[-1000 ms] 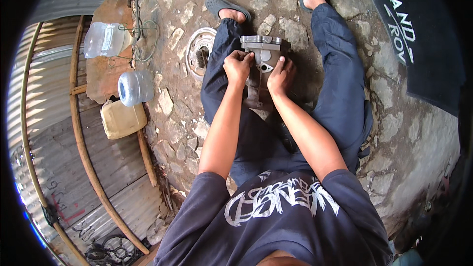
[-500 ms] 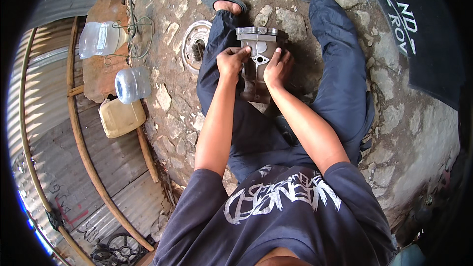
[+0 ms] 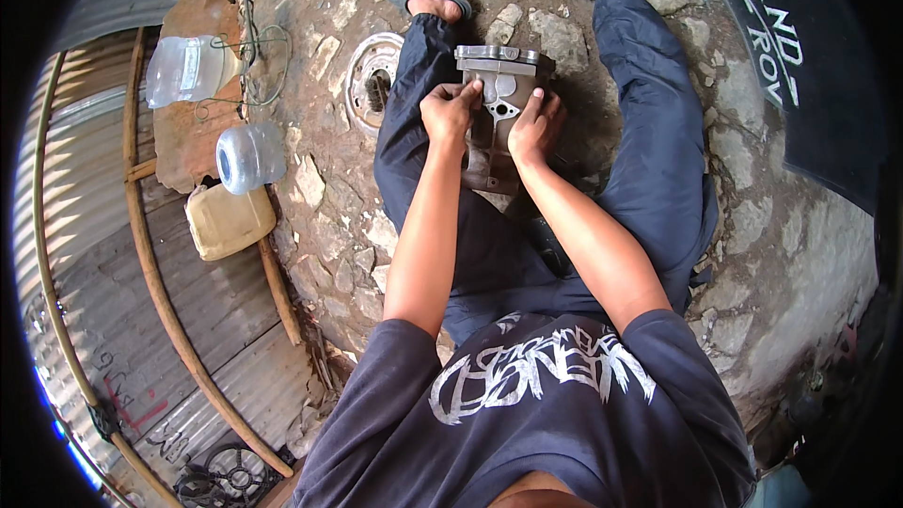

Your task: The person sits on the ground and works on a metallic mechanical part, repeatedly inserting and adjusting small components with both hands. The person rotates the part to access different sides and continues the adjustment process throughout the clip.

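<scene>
Little moved since earlier — left hand (image 3: 449, 111) and right hand (image 3: 535, 130) grasp metal casing (image 3: 504, 87); grip established, remaining work unclear — underside hidden.

White block lettering (image 3: 769, 21) runs along the edge of the black sheet (image 3: 832, 122). Stylized white lettering (image 3: 541, 372) spans the dark shirt (image 3: 564, 452). The clear bottle (image 3: 167, 71) carries a label (image 3: 192, 68), print illegible. Red marks (image 3: 146, 412) and dark handwriting (image 3: 106, 369) occupy the grey panel (image 3: 212, 306).
</scene>
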Demonstrator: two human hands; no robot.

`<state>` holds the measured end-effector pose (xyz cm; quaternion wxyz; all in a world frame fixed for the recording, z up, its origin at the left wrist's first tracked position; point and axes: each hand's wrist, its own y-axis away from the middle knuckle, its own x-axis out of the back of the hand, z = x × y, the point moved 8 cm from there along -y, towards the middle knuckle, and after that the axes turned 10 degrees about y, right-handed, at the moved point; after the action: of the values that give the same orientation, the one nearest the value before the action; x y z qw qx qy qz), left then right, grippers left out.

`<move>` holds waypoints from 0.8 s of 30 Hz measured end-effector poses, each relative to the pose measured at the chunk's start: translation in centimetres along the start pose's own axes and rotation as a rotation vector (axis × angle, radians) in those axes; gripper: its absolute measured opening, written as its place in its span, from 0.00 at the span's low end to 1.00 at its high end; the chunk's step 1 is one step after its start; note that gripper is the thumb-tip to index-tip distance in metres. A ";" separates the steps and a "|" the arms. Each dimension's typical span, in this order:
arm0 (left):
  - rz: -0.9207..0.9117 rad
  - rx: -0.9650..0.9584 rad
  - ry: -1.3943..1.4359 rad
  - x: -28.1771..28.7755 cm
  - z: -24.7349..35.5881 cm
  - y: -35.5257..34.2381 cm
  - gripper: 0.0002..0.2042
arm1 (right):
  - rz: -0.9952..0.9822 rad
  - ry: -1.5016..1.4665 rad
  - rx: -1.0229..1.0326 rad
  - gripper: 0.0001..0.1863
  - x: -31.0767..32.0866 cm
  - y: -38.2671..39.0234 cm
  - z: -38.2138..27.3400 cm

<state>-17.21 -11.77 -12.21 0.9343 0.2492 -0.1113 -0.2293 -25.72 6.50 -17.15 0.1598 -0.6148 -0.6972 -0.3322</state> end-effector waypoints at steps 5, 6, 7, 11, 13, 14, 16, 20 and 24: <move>0.198 -0.156 -0.167 0.6 1.1 0.1 0.12 | -0.038 -0.017 -0.019 0.34 0.2 0.3 -0.8; 0.229 -0.174 -0.097 0.4 1.7 -0.4 0.12 | -0.039 -0.019 -0.020 0.34 0.2 0.3 -1.0; 0.167 -0.076 0.017 0.2 0.9 -1.1 0.12 | -0.035 -0.018 -0.026 0.34 0.2 0.2 -0.8; 0.043 -0.025 0.057 -0.4 0.0 -0.1 0.12 | 0.001 0.007 -0.006 0.34 0.3 -0.2 0.1; -0.111 0.088 0.068 0.0 -0.4 0.3 0.11 | 0.019 0.018 0.006 0.34 0.2 -0.3 0.1; -0.128 0.111 0.080 0.2 -0.6 0.0 0.11 | 0.021 0.022 0.011 0.34 0.2 0.0 0.0; -0.076 0.076 0.109 0.1 -0.5 -0.8 0.11 | 0.013 -0.031 -0.015 0.33 0.4 0.1 -0.1; -0.060 0.078 0.216 -0.6 -0.6 -1.3 0.10 | 0.032 -0.038 -0.035 0.34 0.1 -0.1 0.2; -0.135 0.157 0.069 0.7 -1.1 0.2 0.11 | 0.020 -0.084 -0.043 0.34 0.2 -0.7 0.8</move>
<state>-16.15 -11.49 -13.01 0.8976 0.3365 -0.0795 -0.2734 -26.30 7.15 -17.76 0.1205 -0.6384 -0.6899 -0.3193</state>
